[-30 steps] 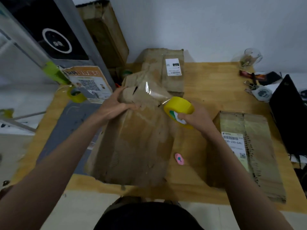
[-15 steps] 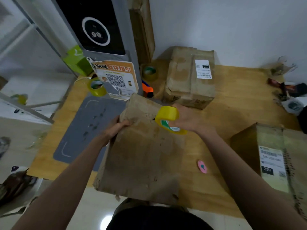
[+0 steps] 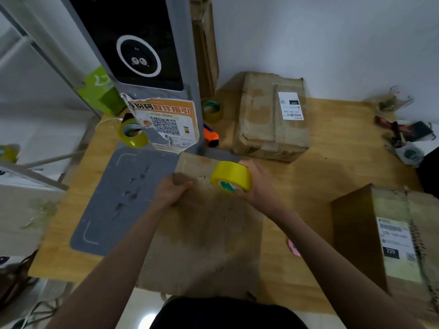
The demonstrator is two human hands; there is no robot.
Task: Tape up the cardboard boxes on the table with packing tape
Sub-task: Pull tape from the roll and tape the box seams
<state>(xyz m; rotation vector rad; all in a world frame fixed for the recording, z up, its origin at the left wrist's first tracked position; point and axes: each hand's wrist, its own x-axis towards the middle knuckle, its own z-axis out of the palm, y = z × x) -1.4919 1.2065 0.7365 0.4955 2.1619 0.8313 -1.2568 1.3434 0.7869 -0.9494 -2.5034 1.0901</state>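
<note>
A worn brown cardboard box point(image 3: 204, 236) lies in front of me on the wooden table point(image 3: 332, 176), its near edge past the table's front. My left hand point(image 3: 172, 189) presses on the box's far left corner. My right hand point(image 3: 257, 188) grips a yellow roll of packing tape point(image 3: 231, 175) over the box's far edge. A second box with a white label point(image 3: 270, 117) stands at the back. A third labelled box point(image 3: 389, 236) sits at the right.
A grey machine with a black screen point(image 3: 147, 58) and an orange QR poster point(image 3: 166, 122) stands at the back left on a grey mat point(image 3: 123, 198). Two more tape rolls point(image 3: 133, 134) point(image 3: 212, 110), an orange tool point(image 3: 211, 138), a pink object point(image 3: 293, 248) and clutter point(image 3: 403, 136) lie around.
The view has swung left and up. The pulled-out strip of clear tape no longer shows, the roll has come down close to the box's far edge, and my left hand now sits on the far left corner.
</note>
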